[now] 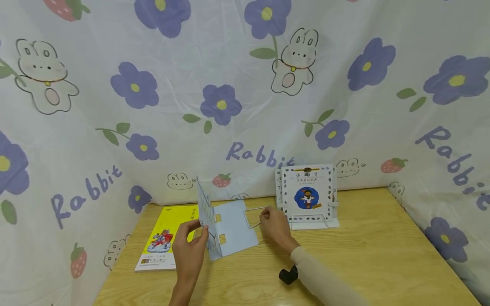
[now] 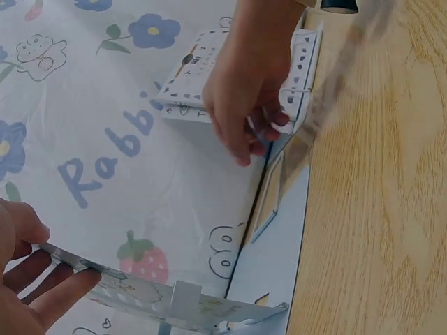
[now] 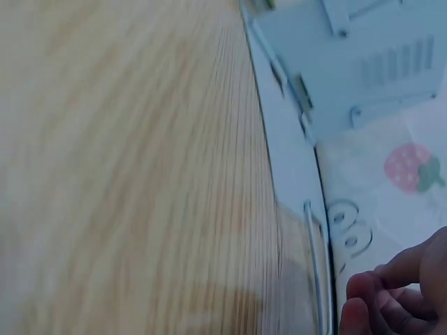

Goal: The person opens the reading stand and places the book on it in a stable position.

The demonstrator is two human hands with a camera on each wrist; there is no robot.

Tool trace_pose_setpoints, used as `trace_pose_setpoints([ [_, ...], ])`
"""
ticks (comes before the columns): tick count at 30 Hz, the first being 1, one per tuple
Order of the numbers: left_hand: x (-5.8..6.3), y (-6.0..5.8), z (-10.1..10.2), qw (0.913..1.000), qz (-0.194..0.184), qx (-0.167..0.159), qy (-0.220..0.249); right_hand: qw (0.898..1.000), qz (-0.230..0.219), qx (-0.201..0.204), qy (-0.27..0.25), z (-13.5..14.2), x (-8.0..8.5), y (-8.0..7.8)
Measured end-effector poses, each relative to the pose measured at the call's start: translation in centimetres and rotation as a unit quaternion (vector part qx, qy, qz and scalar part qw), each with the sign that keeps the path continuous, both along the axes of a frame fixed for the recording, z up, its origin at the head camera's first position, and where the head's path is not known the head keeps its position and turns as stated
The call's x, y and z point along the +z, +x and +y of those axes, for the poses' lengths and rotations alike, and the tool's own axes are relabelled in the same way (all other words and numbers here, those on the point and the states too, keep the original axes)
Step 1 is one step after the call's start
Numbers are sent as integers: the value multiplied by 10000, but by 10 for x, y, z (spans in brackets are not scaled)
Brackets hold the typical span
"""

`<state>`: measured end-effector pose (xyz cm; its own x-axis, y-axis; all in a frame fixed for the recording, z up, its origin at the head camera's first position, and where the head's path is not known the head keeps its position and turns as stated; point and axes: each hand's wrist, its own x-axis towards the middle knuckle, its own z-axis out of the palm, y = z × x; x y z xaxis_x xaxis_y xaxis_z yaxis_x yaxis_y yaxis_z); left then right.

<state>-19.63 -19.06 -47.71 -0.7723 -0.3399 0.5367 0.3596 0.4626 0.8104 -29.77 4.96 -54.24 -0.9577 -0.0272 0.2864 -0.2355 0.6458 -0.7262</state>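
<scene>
A pale blue metal book stand point(image 1: 235, 229) lies partly opened on the table, its back panel raised at the left and its base flat. My left hand point(image 1: 190, 248) grips the raised panel by its edge, thumb on one face and fingers behind; the left wrist view shows these fingers point(image 2: 66, 296) along the panel's rim. At the base's right side, my right hand point(image 1: 274, 225) pinches the stand's wire bracket point(image 1: 249, 219) with curled fingertips. In the right wrist view the bracket's wire point(image 3: 316, 269) runs beside the right hand point(image 3: 401, 293), whose actual contact is hard to see there.
Behind the left hand lies a yellow book point(image 1: 168, 238) on the wooden table point(image 1: 383, 255). A white picture book point(image 1: 306, 193) stands in another book stand point(image 1: 334, 223) at the back right. A black object point(image 1: 288, 275) sits by the right sleeve. A patterned curtain point(image 1: 183, 140) hangs behind.
</scene>
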Motion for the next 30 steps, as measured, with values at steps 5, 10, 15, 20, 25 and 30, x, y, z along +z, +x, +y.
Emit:
trace_pose_setpoints([
  [5, 1, -1, -3, 9996, -33, 275, -79, 9981, -176, -263, 524, 17, -4, -7],
  [10, 2, -3, -9, 9984, 12, 533, -186, 9945, -371, -239, 952, 20, -10, -9],
  [15, 2, -4, -16, 9976, 113, 651, -229, 9928, -235, -284, 1144, 17, -15, -8],
  [20, 1, -2, -19, 9972, 92, 718, -195, 9900, -175, -368, 1352, 14, -15, -5],
  [25, 3, 0, -17, 9973, -81, 710, -183, 9866, -143, -576, 1522, 11, -18, -6],
  [30, 3, -1, -14, 9981, 20, 591, -172, 9839, -75, -742, 1624, 7, -17, -5],
])
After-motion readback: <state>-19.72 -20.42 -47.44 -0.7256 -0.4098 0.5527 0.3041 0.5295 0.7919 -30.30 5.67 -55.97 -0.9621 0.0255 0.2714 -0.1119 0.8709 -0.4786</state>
